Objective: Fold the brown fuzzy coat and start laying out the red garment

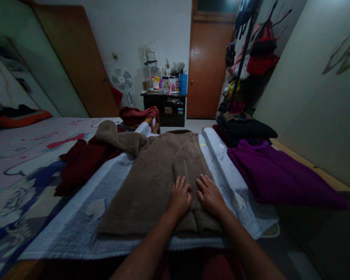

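Observation:
A brown fleece jacket [151,182] lies spread on a pale blue quilted cover [76,225]. One of its sleeves stretches out to the far left, while the other is folded in over the body on the right. My left hand [181,197] rests flat on the jacket near that folded sleeve, fingers stretched out. Just to its right, my right hand [210,194] presses on the jacket's right edge with its fingers spread. Neither hand grips anything.
Dark red clothing [87,161] lies to the left on a patterned bedspread [26,155]. On the right are a folded purple garment [280,175] and a dark folded stack [245,128]. Behind stand a chair with red cloth [138,116], a black cabinet [165,109] and a fan [122,79].

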{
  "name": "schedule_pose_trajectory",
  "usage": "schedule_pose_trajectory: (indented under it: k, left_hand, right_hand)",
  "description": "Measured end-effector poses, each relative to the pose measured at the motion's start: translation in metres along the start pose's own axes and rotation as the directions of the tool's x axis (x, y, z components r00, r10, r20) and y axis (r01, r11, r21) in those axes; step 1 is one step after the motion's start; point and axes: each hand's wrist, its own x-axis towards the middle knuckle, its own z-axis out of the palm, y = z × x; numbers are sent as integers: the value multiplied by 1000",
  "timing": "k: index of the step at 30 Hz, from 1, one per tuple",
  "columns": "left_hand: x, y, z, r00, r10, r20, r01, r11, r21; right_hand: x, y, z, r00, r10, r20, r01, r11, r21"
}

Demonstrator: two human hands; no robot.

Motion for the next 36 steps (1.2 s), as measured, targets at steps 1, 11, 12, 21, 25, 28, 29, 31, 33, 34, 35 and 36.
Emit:
schedule_pose_trajectory:
  k: [1,11,12,21,25,28,29,31,33,34,35,36]
  left_hand:
    - [0,0,0,1000,2,-2,-2,1000,0]
    - [-3,-1,-6,998,39,54,-39,999,-1]
    - [-3,-1,-6,998,37,60,-37,999,1]
    - [-3,4,-8,997,11,80,-14,1000,28]
    - [-3,3,-5,997,15,72,-17,999,29]
    - [-3,3,-4,998,19,68,-21,999,28]
    - [-4,3,-4,998,15,67,-17,999,28]
    - [-4,3,-4,998,8,68,-10,1000,29]
    - [-4,3,-3,997,9,74,-11,999,30]
    - [-4,2,-3,997,8,77,-10,999,31]
    - [-4,2,-3,997,4,82,-7,999,32]
    - [-4,2,-2,996,-2,86,-1,999,34]
  right_hand:
    - [-2,1,0,1000,16,5,-16,1000,-1]
    - [22,6,-31,989,82,125,-87,995,38]
    - [30,5,-35,982,116,150,-122,992,29]
    - [72,-3,-7,983,174,50,-173,984,-32]
    - [66,2,12,981,192,35,-190,981,-36]
    - [68,3,11,980,191,56,-189,981,-49]
    - [71,3,8,977,198,75,-194,980,-52]
    - [82,1,1,967,225,122,-220,974,-50]
    - [97,-1,-4,953,261,156,-257,965,-45]
    - [106,-2,-6,946,281,163,-277,960,-44]
    - [116,-2,-7,940,299,162,-296,954,-43]
    - [125,-2,-6,937,314,154,-311,949,-41]
